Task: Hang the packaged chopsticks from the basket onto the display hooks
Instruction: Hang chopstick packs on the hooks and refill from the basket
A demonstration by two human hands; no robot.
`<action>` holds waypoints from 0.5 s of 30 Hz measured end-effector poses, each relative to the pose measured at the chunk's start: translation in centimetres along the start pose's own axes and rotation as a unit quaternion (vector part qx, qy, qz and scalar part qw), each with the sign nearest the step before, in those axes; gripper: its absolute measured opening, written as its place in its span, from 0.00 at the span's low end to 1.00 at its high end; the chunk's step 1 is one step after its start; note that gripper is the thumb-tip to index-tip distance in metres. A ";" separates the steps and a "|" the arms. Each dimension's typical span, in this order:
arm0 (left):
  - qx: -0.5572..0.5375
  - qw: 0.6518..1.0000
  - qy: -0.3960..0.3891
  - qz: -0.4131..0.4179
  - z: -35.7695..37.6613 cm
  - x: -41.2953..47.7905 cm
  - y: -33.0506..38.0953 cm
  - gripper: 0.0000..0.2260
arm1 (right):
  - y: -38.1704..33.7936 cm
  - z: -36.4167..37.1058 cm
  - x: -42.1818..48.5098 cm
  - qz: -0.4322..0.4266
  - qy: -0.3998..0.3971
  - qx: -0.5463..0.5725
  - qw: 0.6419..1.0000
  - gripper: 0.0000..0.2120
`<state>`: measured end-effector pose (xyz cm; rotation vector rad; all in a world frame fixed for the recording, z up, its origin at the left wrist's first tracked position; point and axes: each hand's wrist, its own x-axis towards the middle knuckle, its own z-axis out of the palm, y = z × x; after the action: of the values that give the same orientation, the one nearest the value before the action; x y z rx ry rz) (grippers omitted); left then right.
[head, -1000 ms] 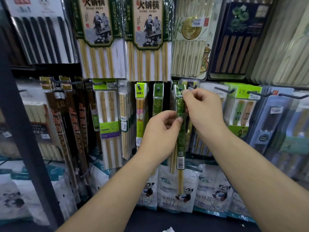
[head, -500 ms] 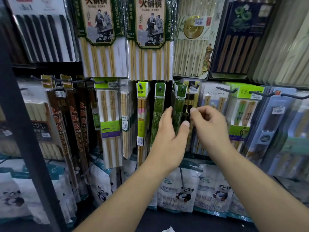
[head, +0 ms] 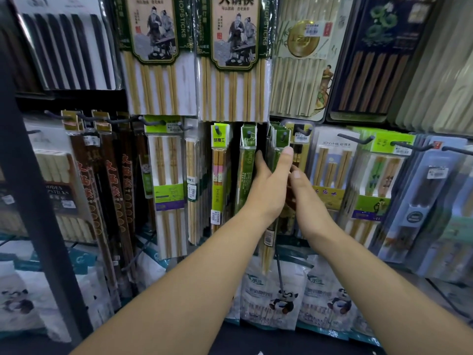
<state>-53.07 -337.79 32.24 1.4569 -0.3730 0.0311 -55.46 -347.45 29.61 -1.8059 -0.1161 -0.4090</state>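
Step in hand, as I judge it: squaring up the green chopstick packs (head: pixel 275 160) that hang on the display hook (head: pixel 283 135), dead centre of the rack. Several headers sit stacked on that peg. The pack tails show below the left wrist, at 6 o'clock. To do it well: light sideways pressure only, headers pushed toward the back of the hook, tails brought plumb. A hard tug could tear the punched hole. Mind the single green pack (head: pixel 247 160) at 9 o'clock and the dark-chopstick pack (head: pixel 298 152) at 3 o'clock, both close.

Left hand (head: pixel 270 187): arm reaching up from 7 o'clock, fingers straight, thumb raised, the stack bracketed between them, touching, no curl round it. Right hand (head: pixel 305 198): arm in from 5 o'clock, just beside the left, fingers loosely bent, nothing visibly held. Whether it touches the packs cannot be told. Basket out of view.
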 end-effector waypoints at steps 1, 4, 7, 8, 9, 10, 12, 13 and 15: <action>-0.003 1.000 -0.002 -0.002 0.0 0.3 -0.1 0.47 | 0.1 0.1 0.2 0.006 -0.003 0.011 1.000 0.33; -0.005 1.000 -0.006 0.011 -0.1 0.9 -0.7 0.40 | 0.5 0.5 0.5 0.013 -0.010 0.029 0.999 0.36; -0.011 1.000 -0.002 0.018 -0.1 1.4 -1.3 0.36 | 1.0 0.7 0.7 0.008 -0.016 0.024 1.000 0.34; -0.012 1.000 0.003 0.017 -0.1 1.6 -1.4 0.34 | 1.2 0.8 0.8 0.005 -0.015 0.022 1.000 0.32; -0.016 1.000 0.008 0.015 -0.2 1.8 -1.4 0.33 | 1.3 0.8 0.9 0.001 -0.014 0.022 1.000 0.30; -0.022 1.000 0.013 0.012 -0.2 2.0 -1.4 0.31 | 1.4 0.9 1.0 -0.002 -0.014 0.022 1.000 0.27; -0.032 0.999 0.020 0.005 -0.2 2.5 -1.3 0.30 | 1.5 1.1 1.3 -0.004 -0.012 0.014 1.000 0.24; -0.035 0.999 0.020 0.003 -0.2 2.8 -1.2 0.29 | 1.6 1.2 1.3 -0.004 -0.009 0.007 1.000 0.25; -0.034 0.999 0.013 -0.001 -0.1 3.1 -1.2 0.29 | 1.5 1.4 1.5 -0.007 -0.005 0.000 1.000 0.25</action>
<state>-49.89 -338.48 31.91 1.3893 -0.3481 0.0361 -53.34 -346.74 28.37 -1.8073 -0.1354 -0.4107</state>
